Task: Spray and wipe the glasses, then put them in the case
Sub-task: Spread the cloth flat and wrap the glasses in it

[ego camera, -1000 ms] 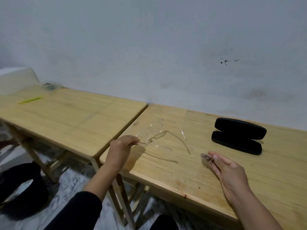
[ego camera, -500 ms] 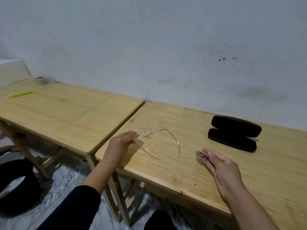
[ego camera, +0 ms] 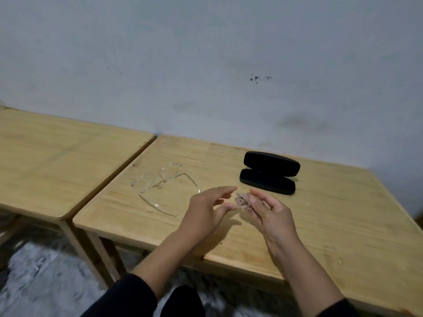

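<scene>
Wooden table (ego camera: 343, 225) bears clear glasses (ego camera: 158, 181) and a case (ego camera: 269, 172) (open, black).

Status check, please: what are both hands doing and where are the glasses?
Left hand open, holding nothing. Right hand grips crumpled pinkish cloth. Clear-framed glasses lie unfolded on wooden table. Open black hard case unobstructed.

Lighting is dim and even, from an overhead source that is out of frame, with no glare on the wooden surface (ego camera: 320, 225); a soft shadow lies on it directly beneath the left hand (ego camera: 206, 213) and another below the right hand (ego camera: 272, 213). Focus is soft throughout, and the clear glasses (ego camera: 160, 181) left of the hands read faintly. Wide-angle distortion bends the surface's edges, and the floor (ego camera: 45, 282) beneath it is smeared.
</scene>
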{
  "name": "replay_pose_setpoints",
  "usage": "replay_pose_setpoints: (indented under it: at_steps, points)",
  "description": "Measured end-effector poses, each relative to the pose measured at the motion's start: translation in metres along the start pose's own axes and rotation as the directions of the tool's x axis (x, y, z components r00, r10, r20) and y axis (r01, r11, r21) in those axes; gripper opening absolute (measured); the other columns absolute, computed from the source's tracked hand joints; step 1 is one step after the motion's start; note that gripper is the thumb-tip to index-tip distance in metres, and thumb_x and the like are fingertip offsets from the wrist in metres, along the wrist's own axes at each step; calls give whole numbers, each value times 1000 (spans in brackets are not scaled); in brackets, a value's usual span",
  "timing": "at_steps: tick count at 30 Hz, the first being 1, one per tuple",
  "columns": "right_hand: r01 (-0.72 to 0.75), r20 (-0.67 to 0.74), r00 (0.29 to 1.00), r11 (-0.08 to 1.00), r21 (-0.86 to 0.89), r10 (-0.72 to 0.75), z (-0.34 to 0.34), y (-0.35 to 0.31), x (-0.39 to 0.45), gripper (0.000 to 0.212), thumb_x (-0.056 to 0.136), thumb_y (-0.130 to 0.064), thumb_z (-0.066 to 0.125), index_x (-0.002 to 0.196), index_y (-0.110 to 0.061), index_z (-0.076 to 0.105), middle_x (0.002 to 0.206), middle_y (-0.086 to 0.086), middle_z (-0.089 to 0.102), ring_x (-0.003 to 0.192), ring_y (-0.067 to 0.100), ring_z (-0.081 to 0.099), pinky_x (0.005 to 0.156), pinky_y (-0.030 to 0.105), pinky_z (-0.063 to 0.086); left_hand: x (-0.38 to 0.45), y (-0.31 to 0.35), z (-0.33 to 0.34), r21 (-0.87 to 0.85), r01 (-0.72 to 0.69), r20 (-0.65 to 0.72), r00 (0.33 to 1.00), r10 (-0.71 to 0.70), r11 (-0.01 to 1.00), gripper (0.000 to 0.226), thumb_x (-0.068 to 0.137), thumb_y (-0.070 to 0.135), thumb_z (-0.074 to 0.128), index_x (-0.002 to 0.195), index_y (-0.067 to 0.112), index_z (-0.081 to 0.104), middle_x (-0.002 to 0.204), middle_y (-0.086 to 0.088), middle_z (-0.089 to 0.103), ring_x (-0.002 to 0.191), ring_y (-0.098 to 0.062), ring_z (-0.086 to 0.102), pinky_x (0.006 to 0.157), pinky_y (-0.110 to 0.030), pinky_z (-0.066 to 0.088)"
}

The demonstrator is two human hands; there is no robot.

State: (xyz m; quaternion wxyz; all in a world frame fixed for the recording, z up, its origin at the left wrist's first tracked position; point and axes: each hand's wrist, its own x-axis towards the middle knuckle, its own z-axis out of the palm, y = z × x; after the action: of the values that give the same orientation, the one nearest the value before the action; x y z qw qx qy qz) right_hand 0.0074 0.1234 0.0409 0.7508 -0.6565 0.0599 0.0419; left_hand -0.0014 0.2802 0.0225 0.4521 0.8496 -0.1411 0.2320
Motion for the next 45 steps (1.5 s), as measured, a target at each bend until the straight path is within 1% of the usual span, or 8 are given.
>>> replay_pose_setpoints:
  at_steps: [5, 11, 16, 21, 24, 30, 38, 45]
  points:
    - [22, -51, 998, 999, -38, -24, -26, -3, 2, 34, 85, -14, 65, 115, -29, 60, 111, 3, 62, 99, 20, 65, 84, 34, 56, 13, 16, 39, -72, -20, 53, 998, 24, 997, 26, 79, 16, 70, 105, 20, 69, 101, 5, 71, 90, 1, 64, 82, -13, 50]
    - [-36, -11, 999, 996, -86, 36, -48, -5, 6, 21, 85, -14, 65, 105, -22, 66, 104, 5, 70, 92, 16, 69, 85, 35, 57, 24, 26, 56, -67, 123, -23, 992, -125, 990, 9, 80, 17, 69, 86, 23, 73, 80, 12, 71, 75, 8, 62, 68, -1, 42]
    - [72, -141, 978, 888, -455, -152, -54, -2, 7, 16, 78, -35, 67, 91, -44, 64, 102, -12, 65, 91, 5, 62, 80, 37, 57, 33, 25, 50, -29, 258, -61, 964, -259, 966, 5, 82, 26, 68, 84, 25, 72, 69, 13, 68, 69, 13, 59, 62, 0, 39]
    - [157, -25, 984, 921, -357, -177, -43, -7, 3, 17, 75, -25, 76, 90, -30, 72, 87, -6, 69, 83, 7, 65, 68, 26, 58, 34, 32, 52, -40, 274, -13, 961, -275, 961, 6, 83, 26, 67, 80, 25, 72, 66, 17, 67, 67, 10, 61, 63, -1, 40]
    - [197, -53, 969, 890, -411, -239, -40, -7, 6, 11, 78, -25, 73, 87, -30, 74, 82, -11, 72, 78, 0, 64, 69, 21, 54, 34, 36, 53, -68, 270, 35, 963, -269, 960, 7, 83, 25, 67, 81, 23, 72, 68, 12, 70, 67, 6, 63, 65, -2, 42]
    - [223, -60, 963, 903, -366, -262, -47, -22, 16, 13, 83, -15, 66, 76, -25, 70, 74, -6, 71, 72, 7, 66, 67, 23, 51, 42, 42, 43, -36, 263, 42, 964, -262, 964, 5, 80, 22, 69, 80, 26, 72, 74, 21, 67, 76, 14, 59, 67, 0, 41]
    - [332, 83, 942, 878, -345, -324, -52, -73, 26, 16, 88, -6, 59, 79, -19, 65, 79, 5, 70, 65, 12, 65, 67, 24, 55, 66, 67, 31, -88, 192, 31, 981, -190, 977, 10, 83, 16, 66, 83, 25, 70, 67, 20, 64, 61, 13, 57, 57, -1, 38]
    - [377, 40, 922, 873, -309, -384, -68, -112, 28, 16, 86, -6, 62, 77, -19, 67, 74, 2, 67, 59, 11, 60, 65, 22, 55, 90, 83, 14, -108, 155, -29, 987, -159, 982, 12, 79, 14, 70, 82, 26, 70, 71, 18, 67, 67, 12, 60, 63, 0, 41]
